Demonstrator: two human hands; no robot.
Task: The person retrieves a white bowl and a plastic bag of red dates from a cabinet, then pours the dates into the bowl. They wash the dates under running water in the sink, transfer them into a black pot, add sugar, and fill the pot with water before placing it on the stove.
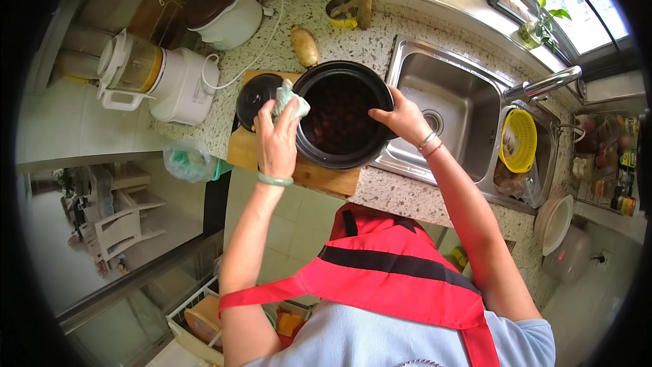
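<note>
A black pot [343, 162] with dark reddish pieces [339, 117] inside stands partly over a wooden cutting board [261, 155]. My left hand [275, 146] is closed on a pale green cloth [293, 101], held at the pot's left rim. Around the right side of the pot my right hand [405, 117] is closed, its thumb lying over the rim; the other fingers are mostly hidden. Left of the pot lies a black lid [252, 99], partly covered by my left hand and the cloth.
Right of the pot is a steel sink [441, 88] with a faucet [547, 84] and a yellow basket [519, 141]. Behind lies a brownish root vegetable [305, 46]. A white rice cooker [234, 21] and a blender [129, 71] stand left. A plastic bag [190, 161] hangs at the counter edge.
</note>
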